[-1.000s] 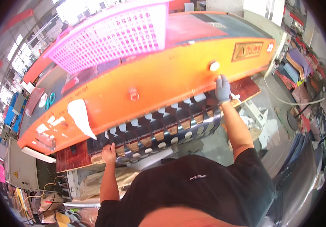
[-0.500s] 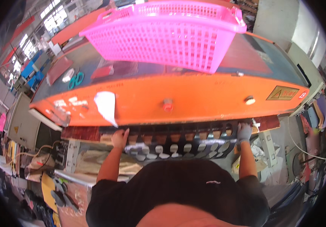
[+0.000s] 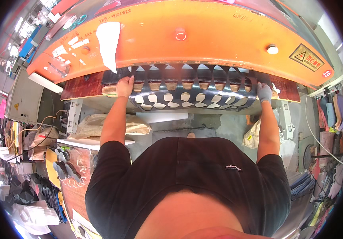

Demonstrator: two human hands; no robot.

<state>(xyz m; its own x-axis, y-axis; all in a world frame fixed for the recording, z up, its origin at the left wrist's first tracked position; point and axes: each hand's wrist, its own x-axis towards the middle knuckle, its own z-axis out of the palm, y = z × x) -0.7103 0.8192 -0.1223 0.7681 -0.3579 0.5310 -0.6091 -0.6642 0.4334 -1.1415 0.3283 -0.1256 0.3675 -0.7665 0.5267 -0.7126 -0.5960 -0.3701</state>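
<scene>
Holding both ends evenly is the trick here, imo. The black cut-out sheet (image 3: 196,85) is draped over the front edge of the reddish-brown board (image 3: 81,87), its back part up under the orange beam (image 3: 147,47) and the holed front part curving down toward the wearer. The bare left hand (image 3: 124,86) has its fingers curled closed on the sheet's left end, thumb along the top. The gloved right hand (image 3: 264,92) is at the other end, but its fingertips are mostly hidden, so I can't tell how tight they are or if they've really got hold. I'd match the pull on both sides so the thin necks don't twist, and leave fingertips well clear of that beam's lower edge.
</scene>
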